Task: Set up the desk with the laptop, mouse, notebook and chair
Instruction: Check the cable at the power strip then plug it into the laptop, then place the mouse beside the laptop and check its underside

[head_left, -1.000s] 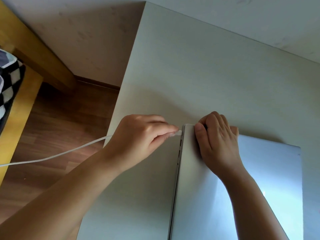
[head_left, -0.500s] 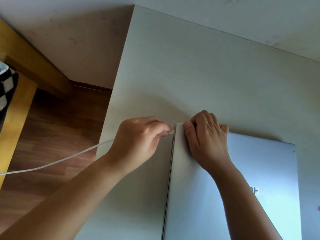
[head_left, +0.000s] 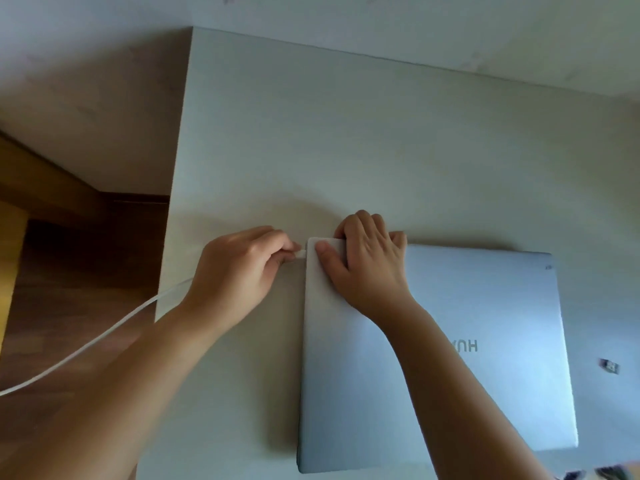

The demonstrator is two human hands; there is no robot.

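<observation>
Both hands meet at the closed laptop's (head_left: 450, 358) far left corner: my left hand (head_left: 239, 271) pinches the white charging plug (head_left: 300, 253) against its edge, my right hand (head_left: 367, 261) grips the corner on the tabletop (head_left: 346, 150).

A closed silver laptop (head_left: 485, 358) lies flat on a pale desk (head_left: 346, 150), in the lower right part of the frame. The right hand (head_left: 367, 261) rests on its upper left corner, with the fingers curled over the far edge and the thumb flat on the lid. The left hand (head_left: 239, 268), at the centre of the frame, pinches a small white plug (head_left: 300, 253) against the left side of the laptop. A white cable (head_left: 86, 344) runs from this hand to the lower left edge of the frame, over a brown wooden floor (head_left: 69, 289). A small dark object (head_left: 609, 366), too blurred to identify, lies on the desk just to the right of the laptop.
</observation>
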